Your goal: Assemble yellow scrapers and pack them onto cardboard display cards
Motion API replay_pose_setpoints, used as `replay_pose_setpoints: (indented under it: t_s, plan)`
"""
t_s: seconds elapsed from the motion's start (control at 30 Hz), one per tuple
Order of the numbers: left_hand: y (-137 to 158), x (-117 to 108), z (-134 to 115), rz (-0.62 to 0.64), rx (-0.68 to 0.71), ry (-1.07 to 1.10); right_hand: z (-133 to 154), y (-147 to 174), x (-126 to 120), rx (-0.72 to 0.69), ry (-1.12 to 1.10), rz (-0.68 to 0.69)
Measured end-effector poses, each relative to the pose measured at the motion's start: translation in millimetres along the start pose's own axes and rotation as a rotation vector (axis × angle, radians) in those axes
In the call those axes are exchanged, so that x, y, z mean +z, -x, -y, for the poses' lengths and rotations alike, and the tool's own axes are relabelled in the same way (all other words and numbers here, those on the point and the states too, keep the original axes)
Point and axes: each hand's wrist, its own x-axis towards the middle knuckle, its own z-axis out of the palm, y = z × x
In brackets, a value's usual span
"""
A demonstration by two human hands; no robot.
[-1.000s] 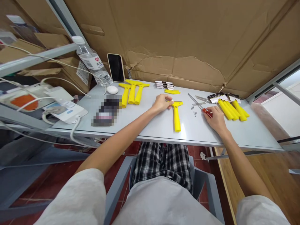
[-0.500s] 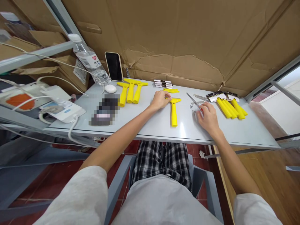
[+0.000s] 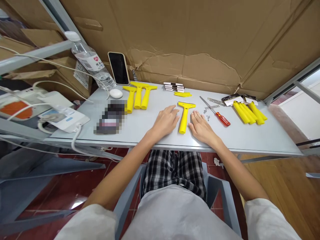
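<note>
A yellow scraper (image 3: 184,118) lies on the grey table between my two hands, its wide head pointing away from me. My left hand (image 3: 165,121) rests flat on the tabletop just left of the scraper, fingers stretched out and holding nothing. On the other side my right hand (image 3: 200,126) also lies flat and empty, close to the scraper's handle. A screwdriver (image 3: 222,119) with a red handle lies to the right of that hand. Small screws (image 3: 207,115) and thin metal blades (image 3: 215,102) are near the screwdriver's shaft.
Three yellow scrapers (image 3: 138,96) lie at the left, beside a blurred dark object (image 3: 111,118). Yellow handles (image 3: 247,112) and black-and-white packets (image 3: 232,100) are at the right. White packs (image 3: 173,87) and flat yellow pieces (image 3: 182,94) lie at the back. A phone (image 3: 118,68) and bottle (image 3: 93,63) stand behind.
My right hand has let go of the screwdriver, now lying on the table, and moved left beside the scraper. My left hand has released the scraper's head and drawn back toward me.
</note>
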Motion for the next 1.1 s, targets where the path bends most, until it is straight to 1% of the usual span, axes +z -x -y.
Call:
replay_pose_setpoints:
  t_s: [0.07, 0.1, 0.2, 0.37, 0.5, 0.6, 0.67, 0.83, 1.1]
  plan:
    - [21, 4, -6, 0.067, -0.006, -0.049, 3, 3, -2, 0.018, 0.033, 0.03]
    - [28, 5, -8, 0.081, -0.01, -0.068, 5, 4, -3, 0.026, 0.041, 0.04]
    - [37, 8, -14, 0.096, -0.009, -0.092, 10, 5, -7, 0.048, 0.053, 0.063]
    - [34, 7, -17, 0.11, -0.006, -0.08, 13, 7, -8, 0.062, 0.047, 0.063]
    - [34, 8, -16, 0.095, 0.008, -0.066, 8, 8, 0, 0.048, 0.015, -0.03]
    - [35, 8, -17, 0.096, 0.011, -0.078, 6, 9, 4, 0.074, -0.009, -0.089]
    - [35, 8, -17, 0.101, 0.009, -0.083, 7, 10, 3, 0.095, -0.015, -0.087]
    - [34, 7, -17, 0.126, 0.01, -0.091, 12, 11, -2, 0.119, 0.004, -0.029]
    - [35, 10, -14, 0.152, 0.01, -0.096, 6, 8, 6, 0.08, 0.014, -0.053]
